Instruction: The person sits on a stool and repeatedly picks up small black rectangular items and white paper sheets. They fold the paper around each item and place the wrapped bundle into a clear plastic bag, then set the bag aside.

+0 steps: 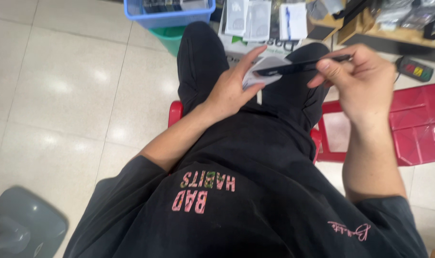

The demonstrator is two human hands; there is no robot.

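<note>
I am seated on a red plastic stool [175,112], looking down at my lap in black clothes. My left hand [234,86] holds a small white packet [261,72] against my knee, fingers spread under it. My right hand [358,79] pinches the end of a thin, flat black slab [298,66], like a phone seen edge-on, which lies across the white packet. Both hands meet over my right thigh. The picture is blurred, so finer detail of the slab is unclear.
A blue plastic basket [167,15] and a green bin [172,38] stand ahead on the tiled floor. White packets [255,19] lie on a box beyond my knees. A red stool [418,124] is at right, a wooden bench [408,33] behind it, a grey seat [21,224] at lower left.
</note>
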